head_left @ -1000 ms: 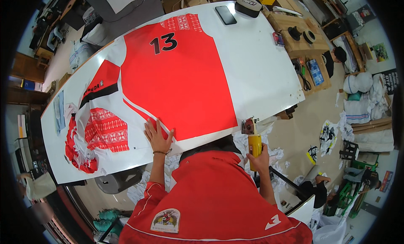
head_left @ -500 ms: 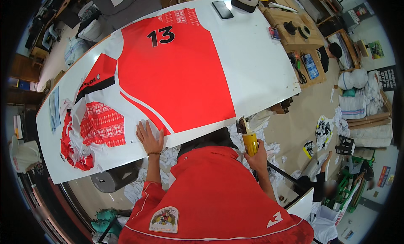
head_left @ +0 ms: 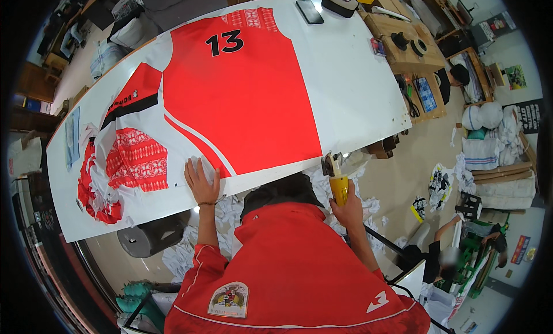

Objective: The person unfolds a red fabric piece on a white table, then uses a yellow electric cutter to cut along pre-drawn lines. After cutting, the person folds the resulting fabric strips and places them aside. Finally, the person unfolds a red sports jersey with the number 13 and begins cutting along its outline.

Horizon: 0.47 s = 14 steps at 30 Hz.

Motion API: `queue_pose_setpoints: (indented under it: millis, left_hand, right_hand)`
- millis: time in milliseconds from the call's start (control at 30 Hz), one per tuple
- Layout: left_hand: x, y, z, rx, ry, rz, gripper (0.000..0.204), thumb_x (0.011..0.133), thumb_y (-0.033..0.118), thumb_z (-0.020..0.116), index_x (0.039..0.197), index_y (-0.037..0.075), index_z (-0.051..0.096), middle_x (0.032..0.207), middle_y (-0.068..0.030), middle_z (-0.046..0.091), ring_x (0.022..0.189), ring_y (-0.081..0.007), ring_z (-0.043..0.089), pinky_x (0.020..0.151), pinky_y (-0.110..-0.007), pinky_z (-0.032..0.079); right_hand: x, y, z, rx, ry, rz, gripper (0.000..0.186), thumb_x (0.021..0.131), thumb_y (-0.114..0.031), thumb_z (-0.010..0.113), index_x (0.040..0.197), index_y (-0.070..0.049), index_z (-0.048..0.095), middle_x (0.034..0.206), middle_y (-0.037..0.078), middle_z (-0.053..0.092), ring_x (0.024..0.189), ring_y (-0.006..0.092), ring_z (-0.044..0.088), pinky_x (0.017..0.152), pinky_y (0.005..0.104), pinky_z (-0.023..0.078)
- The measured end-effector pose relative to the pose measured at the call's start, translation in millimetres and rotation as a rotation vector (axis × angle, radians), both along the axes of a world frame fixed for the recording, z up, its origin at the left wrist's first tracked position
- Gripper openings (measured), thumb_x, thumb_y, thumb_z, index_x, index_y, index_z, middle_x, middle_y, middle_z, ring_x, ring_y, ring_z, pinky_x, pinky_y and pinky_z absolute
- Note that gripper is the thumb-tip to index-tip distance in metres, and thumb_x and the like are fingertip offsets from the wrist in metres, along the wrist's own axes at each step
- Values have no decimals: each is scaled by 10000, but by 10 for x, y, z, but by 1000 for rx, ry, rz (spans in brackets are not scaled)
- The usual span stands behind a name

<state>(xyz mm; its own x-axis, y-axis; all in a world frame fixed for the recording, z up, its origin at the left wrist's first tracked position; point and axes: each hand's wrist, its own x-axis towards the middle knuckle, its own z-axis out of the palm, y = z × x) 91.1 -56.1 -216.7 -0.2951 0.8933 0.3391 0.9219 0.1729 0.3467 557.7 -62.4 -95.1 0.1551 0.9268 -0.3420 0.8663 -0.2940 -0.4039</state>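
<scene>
My right hand (head_left: pixel 348 207) grips a yellow handheld electric fabric cutter (head_left: pixel 339 190). Its metal head (head_left: pixel 330 164) is at the table's near edge, by the lower right corner of a red jersey panel (head_left: pixel 242 103). This panel lies flat on white fabric, with dark digits near its far end. My left hand (head_left: pixel 202 183) rests flat with fingers spread on the white margin, beside the curved red-and-white stripe (head_left: pixel 199 141). Left of it lie a patterned red-and-white piece (head_left: pixel 138 160) and a bunched heap of the same fabric (head_left: pixel 98 190).
A phone (head_left: pixel 310 12) and a dark case (head_left: pixel 340 2) sit at the table's far side. Cardboard boxes (head_left: pixel 397 29) and scissors (head_left: pixel 413 108) are off to the right. A grey stool (head_left: pixel 152 237) and white scraps (head_left: pixel 178 259) lie below the edge. Another person (head_left: pixel 432 259) works at lower right.
The cutter's head has come slightly closer to the panel's lower right corner. My left hand stays flat on the fabric. The whole view has shifted a little.
</scene>
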Motion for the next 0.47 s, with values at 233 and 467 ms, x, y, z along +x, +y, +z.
queue_pose_setpoints:
  millis: [233, 467]
  left_hand:
    - [-9, 7, 6, 3, -55, 12, 706, 976, 379, 761, 1512, -15, 521, 1622, -301, 394, 1513, -508, 344, 1233, -609, 325]
    - [-24, 3, -19, 4, -65, 16, 706, 969, 373, 770, 1511, -9, 527, 1631, -292, 388, 1522, -498, 335, 1238, -613, 314]
  right_hand:
    - [-16, 91, -3, -11, 29, -30, 900, 840, -282, 794, 1580, -130, 304, 1047, 329, 736, 973, 561, 704, 830, 632, 565]
    - [-53, 187, 49, -15, 19, -22, 890, 836, -269, 794, 1576, -133, 318, 1069, 324, 741, 991, 565, 702, 846, 628, 570]
